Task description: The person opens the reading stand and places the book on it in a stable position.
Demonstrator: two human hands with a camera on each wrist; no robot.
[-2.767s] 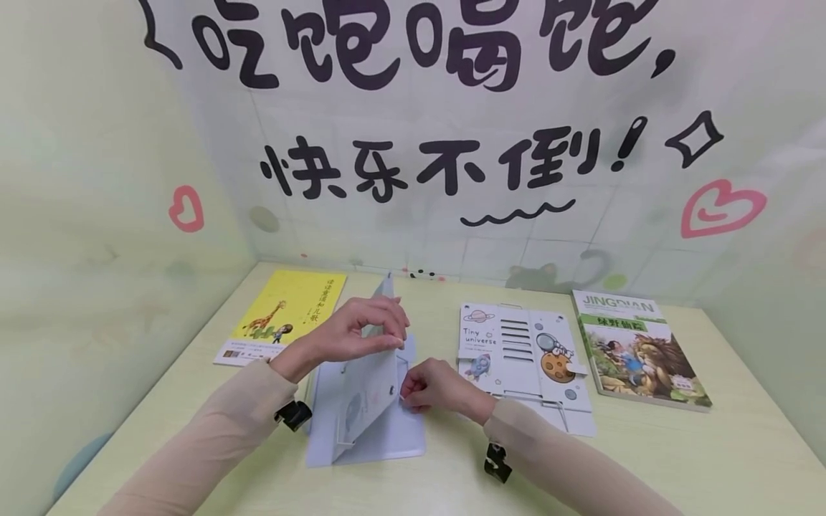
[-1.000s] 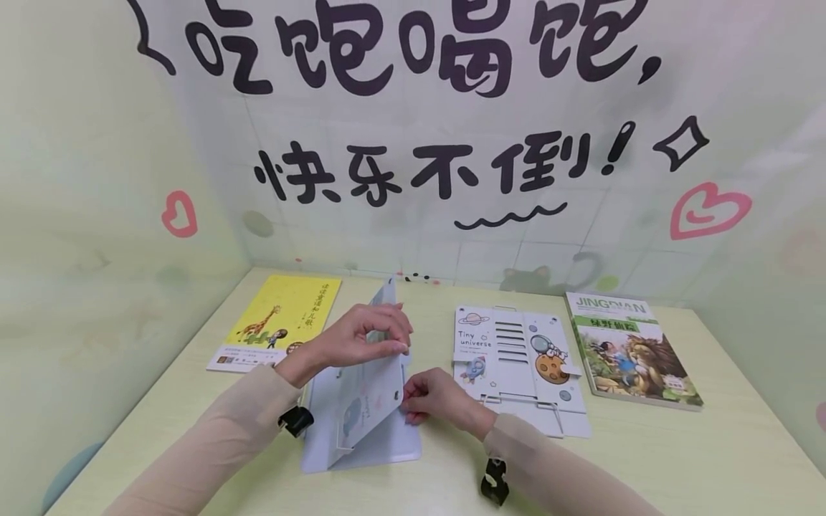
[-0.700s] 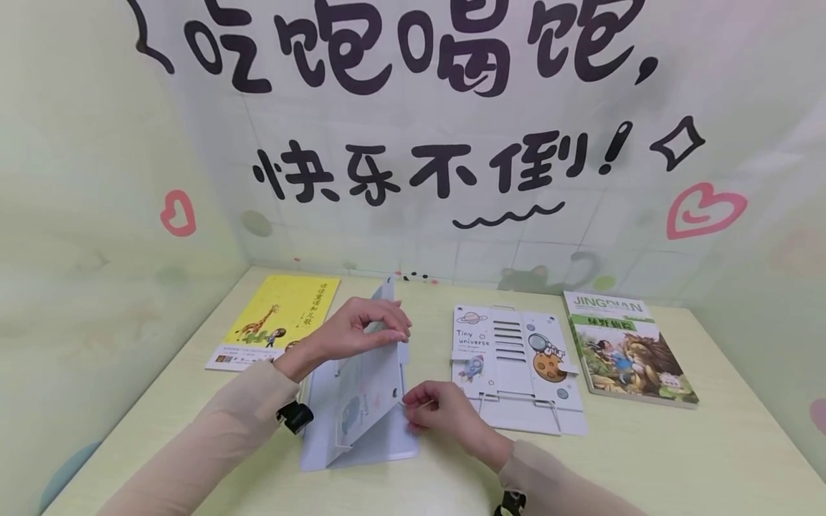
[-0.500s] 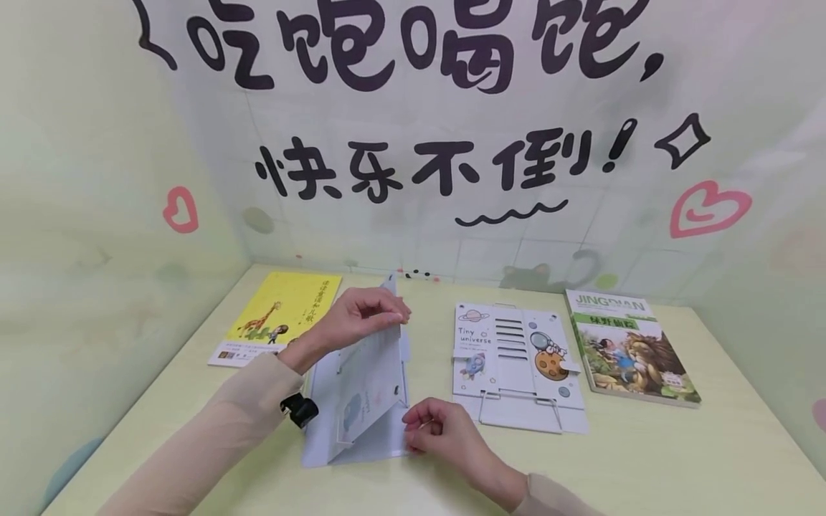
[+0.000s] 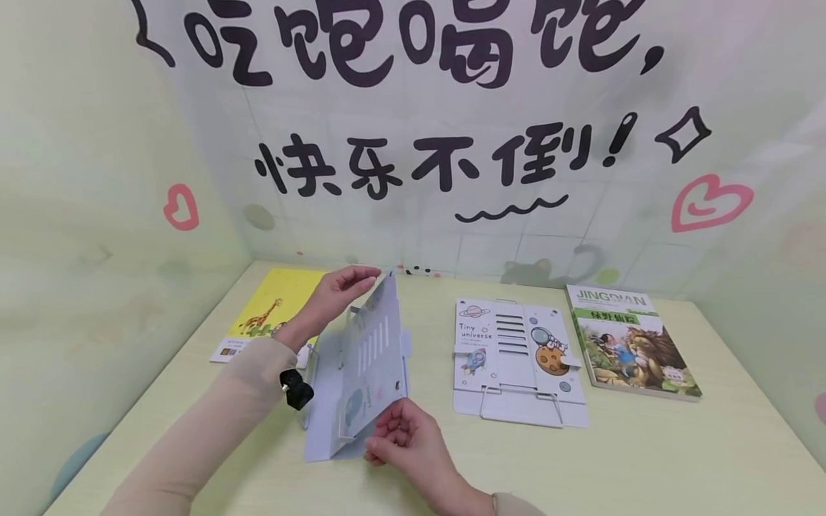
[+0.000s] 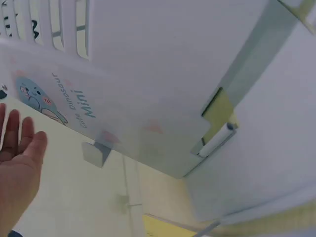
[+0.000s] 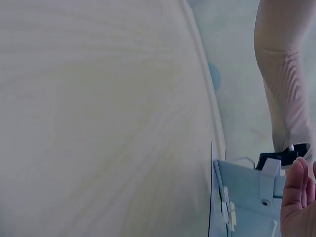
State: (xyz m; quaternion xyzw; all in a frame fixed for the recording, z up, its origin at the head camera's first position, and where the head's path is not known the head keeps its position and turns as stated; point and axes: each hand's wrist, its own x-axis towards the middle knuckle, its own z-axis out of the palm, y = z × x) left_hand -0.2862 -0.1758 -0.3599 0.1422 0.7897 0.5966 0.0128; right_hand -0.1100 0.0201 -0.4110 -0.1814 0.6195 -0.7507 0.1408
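A pale blue book stand (image 5: 374, 344) with slots and a cartoon dinosaur stands on the table, its panel tilted up from the base. My left hand (image 5: 335, 297) is beside the panel's far top corner, fingers relaxed. The left wrist view shows that hand (image 6: 19, 168) with its fingers extended, below the panel (image 6: 143, 98) and apart from it. At the near lower corner of the panel is my right hand (image 5: 416, 448), fingers loosely bent and thumb apart, fingertips right by the panel's edge. Only part of the right hand (image 7: 298, 202) shows in the right wrist view, next to the stand (image 7: 247, 187).
A second, white book stand (image 5: 516, 351) with space pictures lies flat to the right. Beyond it is a paperback with a lion cover (image 5: 635, 344). A yellow book (image 5: 267, 301) lies at the back left, partly behind my left arm. A printed curtain (image 5: 413, 215) encloses the table.
My left hand has let go of the panel's edge and shifted left and away from me. My right hand has moved toward me and left, to the panel's near corner. The panel stays raised.
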